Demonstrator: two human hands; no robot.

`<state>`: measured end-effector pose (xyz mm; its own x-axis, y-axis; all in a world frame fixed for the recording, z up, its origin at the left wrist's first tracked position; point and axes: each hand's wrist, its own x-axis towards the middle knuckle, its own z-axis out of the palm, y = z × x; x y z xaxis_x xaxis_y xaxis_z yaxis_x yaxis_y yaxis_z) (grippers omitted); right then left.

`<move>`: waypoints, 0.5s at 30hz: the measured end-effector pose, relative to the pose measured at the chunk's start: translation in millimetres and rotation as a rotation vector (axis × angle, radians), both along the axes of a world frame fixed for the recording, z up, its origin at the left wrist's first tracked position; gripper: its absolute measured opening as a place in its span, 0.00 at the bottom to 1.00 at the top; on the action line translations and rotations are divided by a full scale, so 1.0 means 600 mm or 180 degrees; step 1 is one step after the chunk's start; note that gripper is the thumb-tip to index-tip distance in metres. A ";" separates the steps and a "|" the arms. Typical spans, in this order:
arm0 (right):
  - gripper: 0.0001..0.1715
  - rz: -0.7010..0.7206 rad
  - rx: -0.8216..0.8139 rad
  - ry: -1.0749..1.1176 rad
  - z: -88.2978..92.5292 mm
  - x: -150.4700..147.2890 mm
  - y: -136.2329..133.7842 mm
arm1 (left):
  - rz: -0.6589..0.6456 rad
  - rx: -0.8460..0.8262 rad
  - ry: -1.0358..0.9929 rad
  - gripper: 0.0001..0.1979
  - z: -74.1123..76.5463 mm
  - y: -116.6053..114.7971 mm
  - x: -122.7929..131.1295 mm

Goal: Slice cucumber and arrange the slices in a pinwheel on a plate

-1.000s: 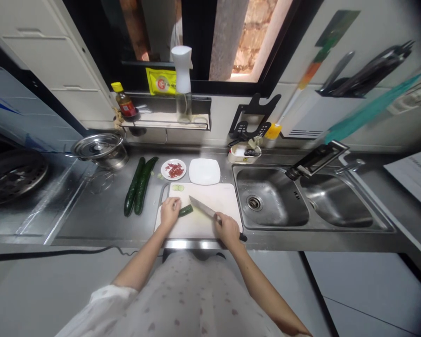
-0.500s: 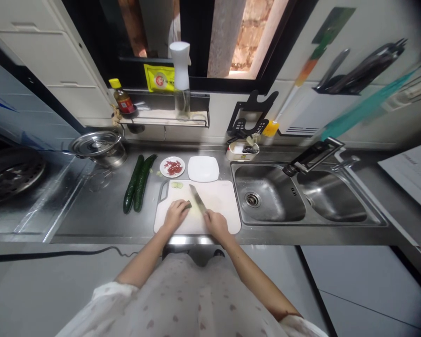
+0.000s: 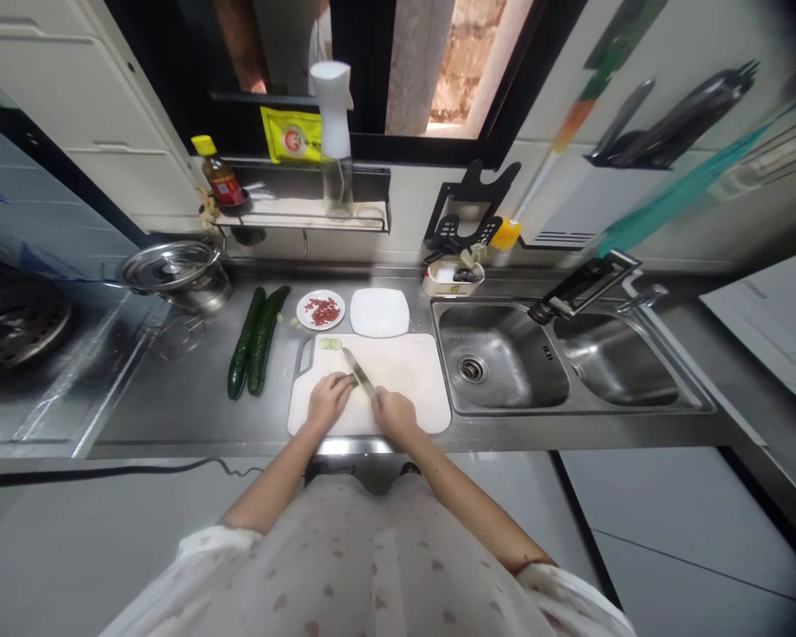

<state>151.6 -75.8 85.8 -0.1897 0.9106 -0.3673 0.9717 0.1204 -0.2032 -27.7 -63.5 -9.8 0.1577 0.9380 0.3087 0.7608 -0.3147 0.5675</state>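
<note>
My right hand (image 3: 394,414) is closed round the handle of a kitchen knife (image 3: 358,370), whose blade points up and left over the white cutting board (image 3: 417,376). Just left of the blade, the fingers of my left hand (image 3: 327,403) are closed on a short piece of cucumber (image 3: 354,379), mostly hidden by the fingers. The blade is right beside this piece; whether it touches cannot be made out. A few pale cucumber slices (image 3: 330,344) lie at the board's upper left. Two whole dark green cucumbers (image 3: 260,349) rest side by side on the counter to the left.
Behind the board stand a small plate of chopped red bits (image 3: 303,317) and a white square plate (image 3: 379,312). A lidded steel pot (image 3: 205,290) is at the back left. To the right is a double sink (image 3: 504,402) with a black faucet (image 3: 574,296).
The knife and my right hand have shifted left over the board, bringing the blade closer to the cucumber piece. My left hand keeps its hold; the whole view has shifted slightly.
</note>
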 end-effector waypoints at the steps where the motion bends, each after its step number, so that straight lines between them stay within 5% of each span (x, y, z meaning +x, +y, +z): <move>1: 0.18 0.0007 -0.0002 -0.0007 0.001 -0.001 0.001 | 0.0013 -0.0001 -0.0003 0.14 -0.002 0.000 0.000; 15: 0.19 0.0050 -0.0007 -0.0021 0.012 -0.016 0.002 | -0.0005 -0.0057 0.0128 0.15 -0.009 0.002 -0.002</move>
